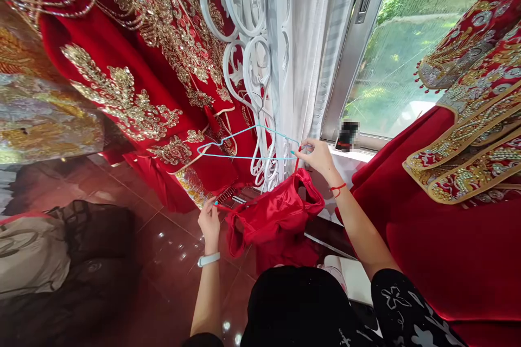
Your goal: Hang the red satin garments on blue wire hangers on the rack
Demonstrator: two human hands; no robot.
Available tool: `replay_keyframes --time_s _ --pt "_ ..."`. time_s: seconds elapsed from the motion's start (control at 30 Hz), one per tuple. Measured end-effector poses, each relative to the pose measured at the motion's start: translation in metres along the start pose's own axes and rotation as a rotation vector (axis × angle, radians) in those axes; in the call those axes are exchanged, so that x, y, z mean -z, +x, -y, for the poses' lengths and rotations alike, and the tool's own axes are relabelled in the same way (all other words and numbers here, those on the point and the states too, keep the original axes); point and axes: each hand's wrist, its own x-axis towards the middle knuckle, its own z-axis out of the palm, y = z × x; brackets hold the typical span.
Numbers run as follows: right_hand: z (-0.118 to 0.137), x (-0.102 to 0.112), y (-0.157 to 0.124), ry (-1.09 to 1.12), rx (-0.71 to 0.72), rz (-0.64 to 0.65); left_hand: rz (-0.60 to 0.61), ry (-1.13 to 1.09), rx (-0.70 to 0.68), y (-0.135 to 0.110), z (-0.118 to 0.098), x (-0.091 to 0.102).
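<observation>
A thin light-blue wire hanger (248, 143) hangs from a white ornate metal stand (260, 65). My right hand (315, 156) is closed at the hanger's right end, pinching a thin red strap there. A red satin garment (277, 211) sags below the hanger between my hands. My left hand (209, 222) is closed on the garment's other red strap, stretched out to the left and low. A white band sits on my left wrist and a red string on my right wrist.
Red gowns with heavy gold embroidery (134, 65) hang at the left and another (468, 135) at the right. A window (407, 43) with a white curtain lies ahead. Dark bags (81, 260) rest on the glossy red tile floor at lower left.
</observation>
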Motion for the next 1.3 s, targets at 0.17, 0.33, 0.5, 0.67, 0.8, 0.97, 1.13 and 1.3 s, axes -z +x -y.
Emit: replay_keyframes --time_s 0.17,0.33,0.5,0.67,0.8,0.97,1.13,1.3 --pt "0.004 0.007 0.002 -0.209 0.004 -0.155 0.011 -0.305 0.042 0.014 -0.023 -0.005" --pt "0.005 0.023 0.010 -0.281 0.076 -0.180 -0.006 -0.342 -0.065 0.042 -0.065 0.001" --pt "-0.001 0.037 0.021 -0.338 0.197 -0.123 0.057 -0.293 -0.231 0.073 -0.121 0.002" --pt "-0.009 0.040 0.027 -0.384 0.268 -0.077 0.189 -0.288 -0.294 0.076 -0.165 -0.012" --pt "-0.011 0.034 0.026 -0.380 0.271 -0.047 0.328 -0.235 -0.275 0.070 -0.181 -0.032" --pt "-0.016 0.029 0.030 -0.351 0.289 -0.043 0.438 -0.100 -0.319 0.066 -0.183 -0.025" --pt "-0.005 0.017 0.018 -0.309 0.221 -0.306 0.217 0.073 -0.507 0.011 -0.144 0.006" --pt "0.043 -0.055 -0.020 -0.026 0.260 -0.113 0.701 0.351 -0.433 -0.050 -0.079 0.011"
